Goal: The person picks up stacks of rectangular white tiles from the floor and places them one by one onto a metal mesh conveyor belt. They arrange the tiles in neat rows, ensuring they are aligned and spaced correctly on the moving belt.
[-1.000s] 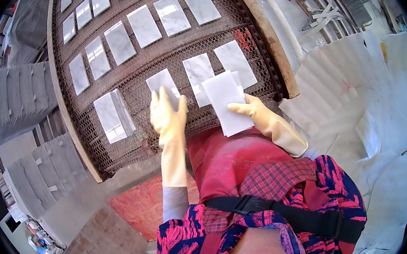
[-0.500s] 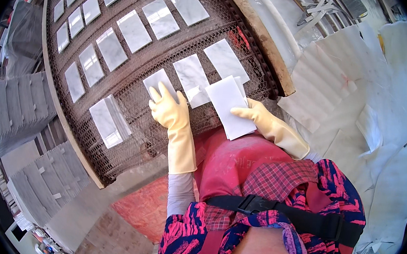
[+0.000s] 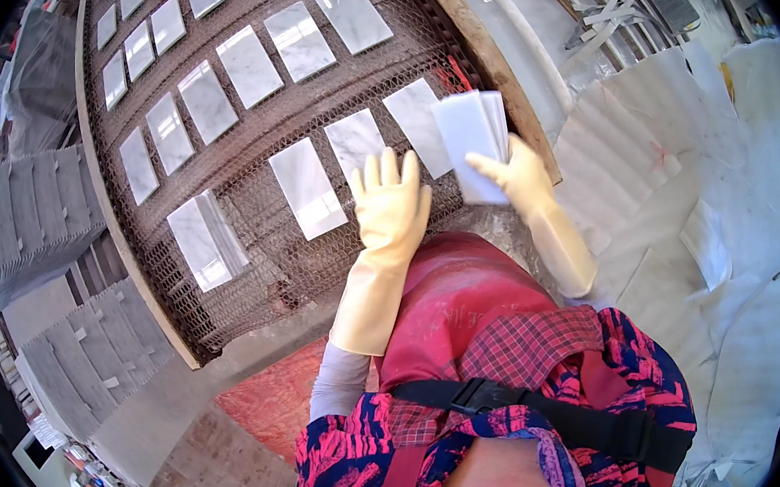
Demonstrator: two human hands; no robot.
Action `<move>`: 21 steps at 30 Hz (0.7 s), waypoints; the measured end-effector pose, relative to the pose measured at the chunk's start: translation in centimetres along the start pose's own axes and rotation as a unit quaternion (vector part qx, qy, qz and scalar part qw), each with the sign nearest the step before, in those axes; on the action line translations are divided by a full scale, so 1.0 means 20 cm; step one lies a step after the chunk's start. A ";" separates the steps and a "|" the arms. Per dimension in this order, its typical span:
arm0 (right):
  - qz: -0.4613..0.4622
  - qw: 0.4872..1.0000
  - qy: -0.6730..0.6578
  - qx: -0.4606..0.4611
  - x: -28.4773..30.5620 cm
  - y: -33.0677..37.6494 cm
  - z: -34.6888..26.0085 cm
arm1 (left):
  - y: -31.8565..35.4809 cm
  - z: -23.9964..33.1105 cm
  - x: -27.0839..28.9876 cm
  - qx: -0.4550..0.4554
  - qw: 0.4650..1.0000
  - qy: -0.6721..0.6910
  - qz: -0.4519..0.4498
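Observation:
Both of my hands wear cream rubber gloves. My left hand (image 3: 387,207) is open with fingers stretched out, its fingertips over the near end of a white marble-patterned tile (image 3: 352,137). I cannot tell whether they touch it. My right hand (image 3: 514,175) grips a small fanned stack of thin white rectangular sheets (image 3: 469,138), thumb on top. The stack hangs over the right edge of the mesh conveyor, partly covering another glossy tile (image 3: 415,118). To the left of my left hand a grey-veined tile (image 3: 306,185) lies flat on the mesh.
Several rows of tiles cover the brown wire-mesh conveyor (image 3: 266,249), with a small overlapping pile of tiles (image 3: 205,241) at its near left. Wooden rails (image 3: 473,38) edge the conveyor. Stacked grey slabs (image 3: 42,212) stand at left; white sheeting (image 3: 663,177) lies at right.
My left hand has moved right, uncovering the tile it was over. My right hand has carried the sheets right and farther away, and they are now more fanned.

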State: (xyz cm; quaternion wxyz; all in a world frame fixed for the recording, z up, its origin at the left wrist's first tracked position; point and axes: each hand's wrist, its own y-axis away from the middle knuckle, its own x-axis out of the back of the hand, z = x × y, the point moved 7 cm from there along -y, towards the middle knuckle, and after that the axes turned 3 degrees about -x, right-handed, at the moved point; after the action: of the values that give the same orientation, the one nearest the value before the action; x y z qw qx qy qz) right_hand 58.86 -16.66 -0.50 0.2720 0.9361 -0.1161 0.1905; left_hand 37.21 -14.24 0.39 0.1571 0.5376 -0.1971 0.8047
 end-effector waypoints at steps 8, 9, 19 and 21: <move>0.064 0.953 0.295 0.000 0.04 -0.32 -0.19 | -0.06 0.08 -0.20 -0.008 0.996 -0.069 -0.059; 0.065 0.947 0.316 0.002 0.01 -0.32 -0.20 | -0.07 0.08 -0.21 -0.009 0.996 -0.068 -0.063; 0.043 0.969 0.236 -0.058 0.01 -0.23 -0.09 | -0.04 0.05 -0.21 -0.016 0.998 -0.008 -0.056; 0.039 0.976 0.204 -0.068 0.01 -0.24 -0.05 | -0.03 0.04 -0.21 -0.017 0.998 -0.004 -0.052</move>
State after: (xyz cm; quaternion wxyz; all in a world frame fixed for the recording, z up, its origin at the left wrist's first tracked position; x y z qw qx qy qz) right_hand 60.23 -12.24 -1.89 0.3452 0.8515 -0.1074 0.3798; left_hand 39.68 -14.29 -3.24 0.2070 0.5478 -0.1837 0.7895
